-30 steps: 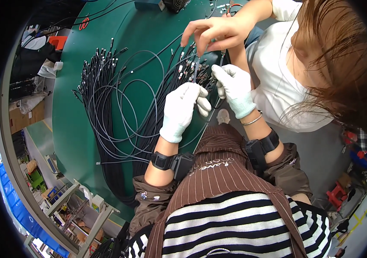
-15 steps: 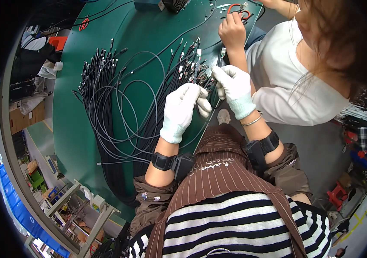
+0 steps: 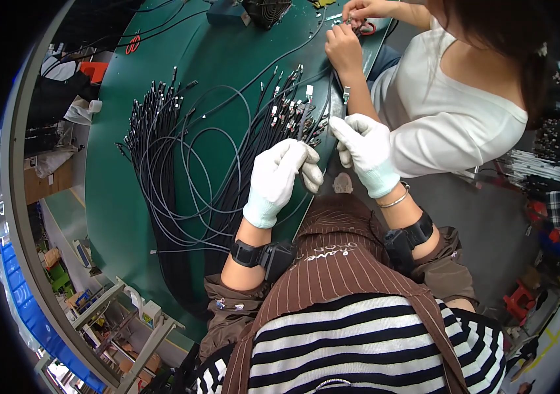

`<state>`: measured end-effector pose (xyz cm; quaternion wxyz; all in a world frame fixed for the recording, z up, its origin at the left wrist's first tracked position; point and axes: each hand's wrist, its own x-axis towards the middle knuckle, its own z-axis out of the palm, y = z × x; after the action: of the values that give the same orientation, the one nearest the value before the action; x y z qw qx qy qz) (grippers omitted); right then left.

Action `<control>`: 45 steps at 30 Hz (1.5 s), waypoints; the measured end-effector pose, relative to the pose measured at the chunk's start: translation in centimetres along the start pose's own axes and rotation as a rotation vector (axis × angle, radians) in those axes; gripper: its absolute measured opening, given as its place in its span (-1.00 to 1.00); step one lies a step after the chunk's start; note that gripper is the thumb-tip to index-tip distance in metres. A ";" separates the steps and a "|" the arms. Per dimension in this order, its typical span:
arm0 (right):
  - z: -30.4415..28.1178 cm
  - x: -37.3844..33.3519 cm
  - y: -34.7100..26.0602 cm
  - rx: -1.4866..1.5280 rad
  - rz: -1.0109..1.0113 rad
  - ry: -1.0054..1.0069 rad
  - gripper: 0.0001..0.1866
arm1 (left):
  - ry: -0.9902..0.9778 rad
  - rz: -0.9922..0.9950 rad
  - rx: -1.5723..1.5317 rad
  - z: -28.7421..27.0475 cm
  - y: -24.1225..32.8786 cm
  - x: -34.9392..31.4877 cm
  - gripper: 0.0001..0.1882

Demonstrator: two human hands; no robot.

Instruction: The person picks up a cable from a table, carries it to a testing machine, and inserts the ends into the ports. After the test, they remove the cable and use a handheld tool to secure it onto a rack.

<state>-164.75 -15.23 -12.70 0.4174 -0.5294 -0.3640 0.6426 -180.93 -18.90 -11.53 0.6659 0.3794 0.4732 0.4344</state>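
A thin black cable (image 3: pixel 306 121) stands over the green table (image 3: pixel 116 197), pinched in the left hand (image 3: pixel 280 177). The right hand (image 3: pixel 366 152) grips another cable end close by. The co-worker's hands (image 3: pixel 345 46) have pulled away to the far table edge, leaving room.

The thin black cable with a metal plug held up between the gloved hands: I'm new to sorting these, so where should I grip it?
Probably on the thin black cable just below its metal plug, pinching from the side: the plug end stands upright, clear of the green table.
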 end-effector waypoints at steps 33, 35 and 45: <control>-4.3 -5.4 -0.2 -0.004 0.003 -0.056 -0.74 | 0.066 0.125 0.030 -0.3 -0.7 -5.0 -0.71; -4.3 -5.3 -0.4 -0.029 -0.008 -0.042 -0.72 | 0.050 0.138 0.007 -0.2 -0.8 -4.8 -0.72; -5.0 -4.4 -0.2 -0.049 -0.038 -0.051 -0.70 | 0.067 0.137 -0.011 -0.2 -0.4 -3.6 -0.71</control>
<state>-159.38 -19.06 -11.71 0.4070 -0.5158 -0.4000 0.6390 -181.64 -22.40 -10.83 0.6204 0.3927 0.4657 0.4940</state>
